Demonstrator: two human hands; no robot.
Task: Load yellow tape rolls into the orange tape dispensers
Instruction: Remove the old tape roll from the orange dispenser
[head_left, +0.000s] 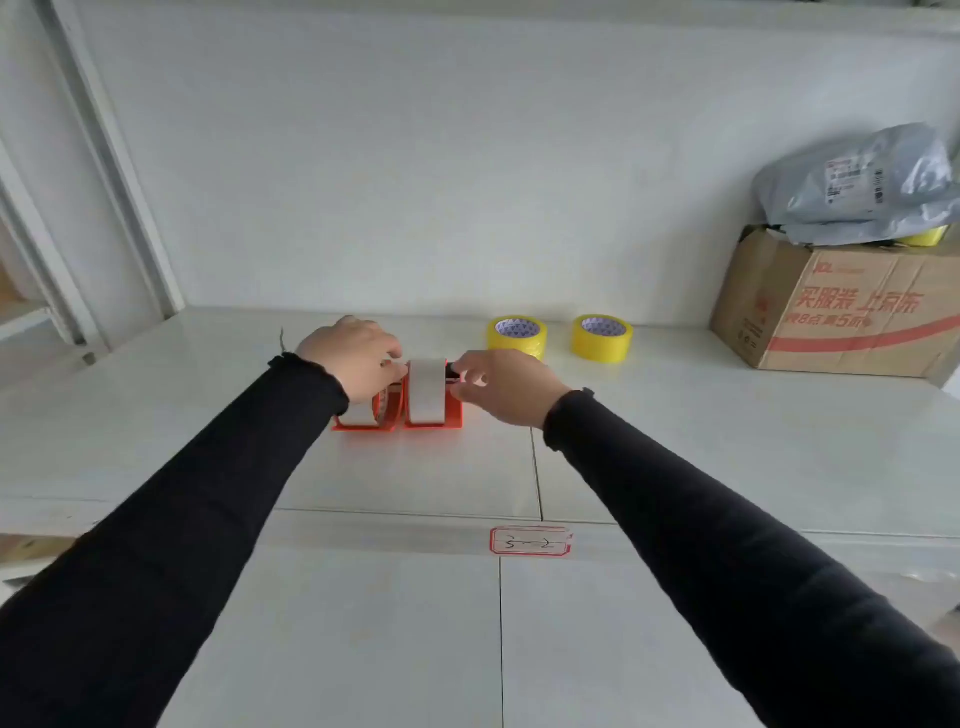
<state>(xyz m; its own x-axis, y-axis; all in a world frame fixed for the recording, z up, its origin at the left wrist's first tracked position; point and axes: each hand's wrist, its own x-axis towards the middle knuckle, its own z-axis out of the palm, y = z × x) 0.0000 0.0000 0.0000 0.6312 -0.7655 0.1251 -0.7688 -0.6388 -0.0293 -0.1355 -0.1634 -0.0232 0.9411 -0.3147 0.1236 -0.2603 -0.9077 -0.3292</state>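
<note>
Two orange tape dispensers stand side by side on the white shelf surface (675, 441). The right dispenser (434, 415) holds a pale whitish roll (427, 389); the left dispenser (366, 422) is half hidden under my wrist. My left hand (353, 358) grips the top between the two dispensers. My right hand (501, 387) pinches the right dispenser's far side with thumb and fingers. Two yellow tape rolls lie flat behind it, one (517, 336) close to my right hand, the other (602, 338) further right.
A cardboard box (841, 312) stands at the back right with a grey plastic parcel (857, 187) on top and another yellow roll (924, 238) peeking out. A red-bordered label (530, 540) sticks on the shelf's front edge. A white upright frame (119, 171) rises at the left.
</note>
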